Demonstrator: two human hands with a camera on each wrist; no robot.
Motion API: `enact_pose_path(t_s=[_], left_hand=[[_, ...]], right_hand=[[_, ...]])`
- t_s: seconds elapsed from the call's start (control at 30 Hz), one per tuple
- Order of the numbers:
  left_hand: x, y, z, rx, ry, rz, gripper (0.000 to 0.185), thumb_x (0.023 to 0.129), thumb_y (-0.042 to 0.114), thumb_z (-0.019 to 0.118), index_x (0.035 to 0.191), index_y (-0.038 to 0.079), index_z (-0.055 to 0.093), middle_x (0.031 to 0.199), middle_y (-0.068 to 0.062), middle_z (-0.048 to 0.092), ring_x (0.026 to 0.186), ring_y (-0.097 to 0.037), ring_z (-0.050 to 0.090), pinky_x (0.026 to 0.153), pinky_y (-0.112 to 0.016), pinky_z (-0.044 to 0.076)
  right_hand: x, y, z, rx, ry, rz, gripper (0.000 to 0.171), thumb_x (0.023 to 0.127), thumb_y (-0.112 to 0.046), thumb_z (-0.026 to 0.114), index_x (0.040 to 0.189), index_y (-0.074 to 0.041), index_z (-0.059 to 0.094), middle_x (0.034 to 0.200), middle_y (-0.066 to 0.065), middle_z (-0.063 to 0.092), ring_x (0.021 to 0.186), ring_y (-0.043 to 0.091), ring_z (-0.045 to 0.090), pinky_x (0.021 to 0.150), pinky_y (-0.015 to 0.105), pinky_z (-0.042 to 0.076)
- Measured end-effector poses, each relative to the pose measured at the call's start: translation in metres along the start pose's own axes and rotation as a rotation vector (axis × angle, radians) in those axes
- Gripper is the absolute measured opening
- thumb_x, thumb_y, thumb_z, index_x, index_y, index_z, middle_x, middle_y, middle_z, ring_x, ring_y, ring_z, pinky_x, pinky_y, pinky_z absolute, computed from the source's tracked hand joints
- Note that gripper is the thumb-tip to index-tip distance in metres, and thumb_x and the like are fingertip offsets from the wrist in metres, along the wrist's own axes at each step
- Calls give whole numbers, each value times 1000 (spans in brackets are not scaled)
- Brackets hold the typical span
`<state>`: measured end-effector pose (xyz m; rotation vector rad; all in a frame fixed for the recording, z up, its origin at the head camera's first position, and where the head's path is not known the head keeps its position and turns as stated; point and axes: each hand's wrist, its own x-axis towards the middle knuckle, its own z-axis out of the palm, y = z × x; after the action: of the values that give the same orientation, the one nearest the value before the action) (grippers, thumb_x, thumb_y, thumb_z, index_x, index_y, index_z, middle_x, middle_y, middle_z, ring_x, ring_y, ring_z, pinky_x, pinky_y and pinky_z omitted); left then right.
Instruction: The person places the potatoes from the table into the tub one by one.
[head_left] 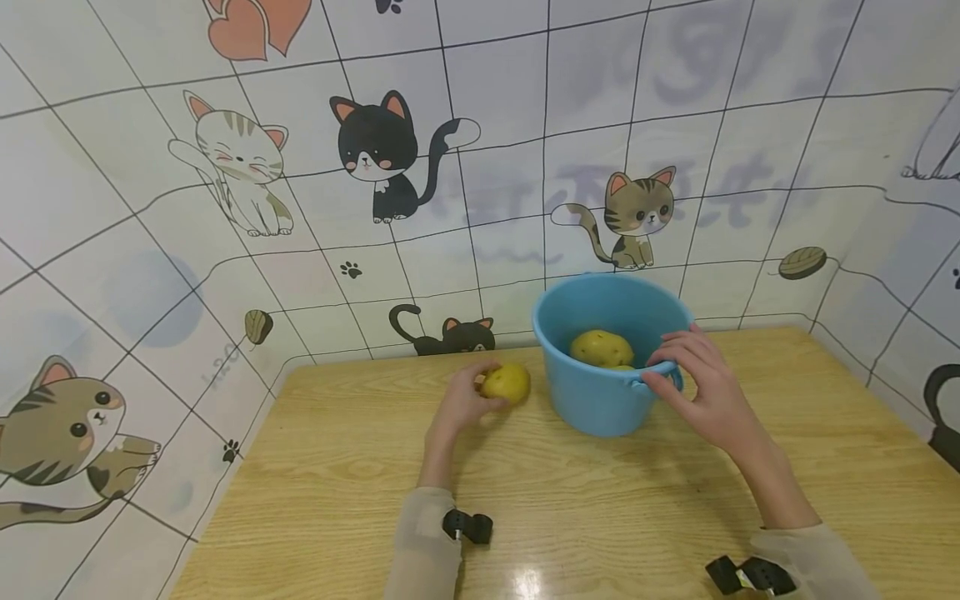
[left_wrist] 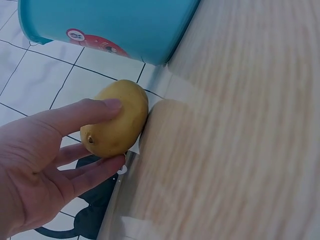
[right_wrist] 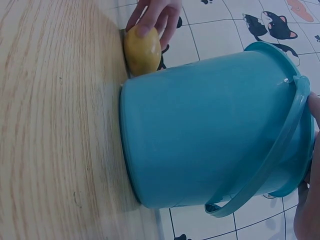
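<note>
My left hand (head_left: pixel 463 402) pinches a yellow potato (head_left: pixel 510 384) between thumb and fingers, left of a blue bucket (head_left: pixel 600 408). Seen from the left wrist, the thumb lies across the top of the potato (left_wrist: pixel 117 120), with fingertips under its other side, close over the wooden tabletop. The bucket stands upright and has potatoes (head_left: pixel 600 347) inside; its bottom is hidden. My right hand (head_left: pixel 708 396) grips the bucket's right rim, fingers over the edge and thumb outside. In the right wrist view the bucket's handle (right_wrist: pixel 270 165) hangs down along its side.
The light wooden table (head_left: pixel 337 467) reaches back to a tiled-pattern wall (head_left: pixel 495 158) printed with cartoon cats. The bucket stands near the table's back edge. Each sleeve carries a small black device, one on the left cuff (head_left: pixel 468 527) and one on the right.
</note>
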<state>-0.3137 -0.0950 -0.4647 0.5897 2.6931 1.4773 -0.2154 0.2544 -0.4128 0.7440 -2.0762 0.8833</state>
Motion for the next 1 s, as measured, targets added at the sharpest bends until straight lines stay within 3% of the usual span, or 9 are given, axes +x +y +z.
enact_pose_path(t_s=[0.23,0.47,0.77,1.0], left_hand=[[-3,-1,-5,-30,19,-8,64,77,13,88,135,7,62,131,-14,61,103,-32,66,86,-42,57],[-7,5,-13,-124,99,23,62,76,15,86,134,10,65,127,-13,63,97,-32,65,79,-40,57],[-12,20,-22,-164,177,40,55,79,19,87,130,13,65,126,-7,63,99,-32,65,75,-40,57],[-12,33,-27,-204,277,107,53,77,19,89,125,15,68,121,-6,64,97,-29,66,76,-40,59]], right_hand=[[1,0,0,0,2,-6,18,96,-31,72,97,-13,68,103,5,63,120,32,50,121,51,18],[1,-1,0,2,-1,-13,21,97,-34,70,97,-12,68,102,6,63,119,35,50,121,51,18],[-1,0,-1,-10,-21,12,22,97,-32,70,96,-10,68,102,6,63,120,34,50,122,52,17],[0,0,0,-9,-14,0,24,98,-34,68,95,-10,67,101,6,63,119,37,50,122,52,16]])
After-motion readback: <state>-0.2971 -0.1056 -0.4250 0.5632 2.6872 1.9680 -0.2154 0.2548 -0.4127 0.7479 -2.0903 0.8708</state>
